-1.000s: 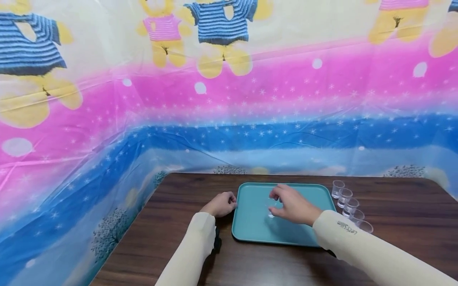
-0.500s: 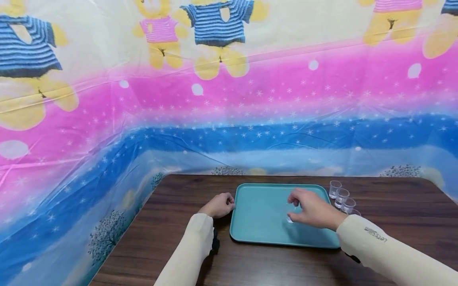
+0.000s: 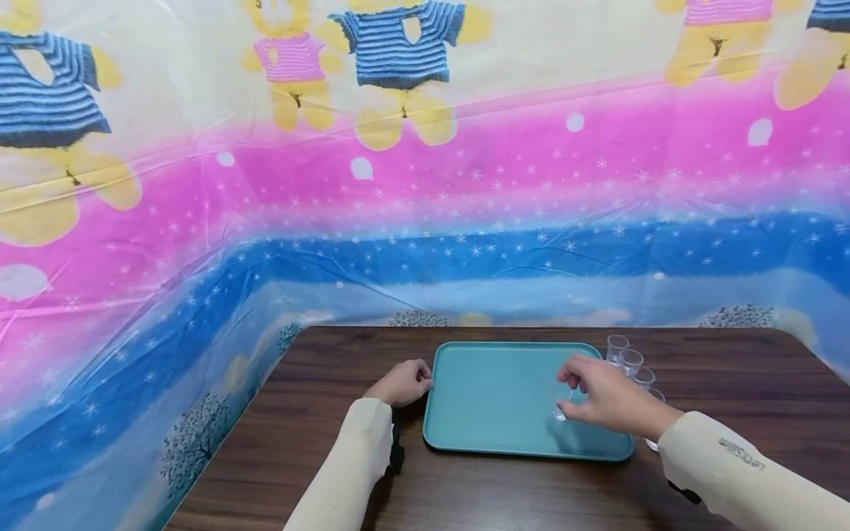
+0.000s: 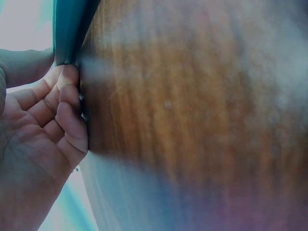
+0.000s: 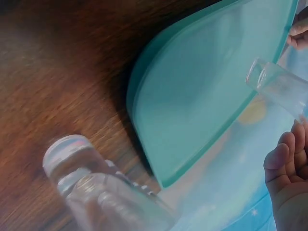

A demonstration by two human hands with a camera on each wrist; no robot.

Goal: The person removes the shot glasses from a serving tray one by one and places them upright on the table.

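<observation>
My left hand [image 3: 403, 383] is at the left edge of the teal tray [image 3: 478, 394]. In the left wrist view, the thumb and fingers of that hand [image 4: 36, 113] pinch the tray's rim [image 4: 69, 31]. Over the tray's right part, my right hand [image 3: 607, 394] holds a small clear cup [image 3: 560, 413] between thumb and fingers. The right wrist view shows this cup [image 5: 281, 89] as see-through, with nothing visible in it; the hand [image 5: 291, 173] is partly cut off by the frame.
Several similar clear cups [image 3: 617, 348] stand in a row along the tray's right side, partly hidden by the right hand and arm. Under everything is a dark wooden table [image 3: 319, 442]. A printed cloth [image 3: 398, 258] hangs behind the table and along its left side.
My right hand has carried the clear cup rightwards across the tray, towards the row. The left hand keeps its hold at the tray's left edge. The head view has shifted slightly.
</observation>
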